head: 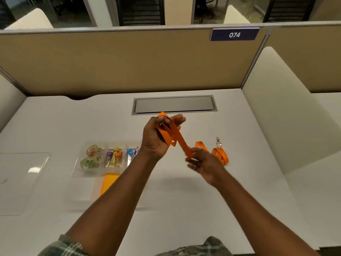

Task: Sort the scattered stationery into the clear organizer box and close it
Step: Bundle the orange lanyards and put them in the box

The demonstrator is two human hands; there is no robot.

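Right at the near edge, two plaid sleeves (60, 246) frame bare forearms reaching out over the white counter (184, 209). To the left the clear lid (24, 182) lies flat by itself, and just beside it sits the open clear organizer box (83, 191). An orange pad (108, 183) lies in its near section. The far compartments hold tape rolls (92, 156) and small coloured tubes (114, 157). A little further out, the right hand (204, 163) is raised above the counter, its fingers curled to pinch the strap of an orange lanyard (177, 137); it is somewhat blurred. Beyond it the left hand (156, 139) is held higher, with the strap looped in coils round its bent fingers. The loose end of the lanyard trails down to the counter at the right, where its metal clip (218, 140) rests. Further back a grey cable flap (174, 105) is set into the counter. Behind it stands a tan partition (110, 61) carrying a blue tag (234, 34) reading 074.
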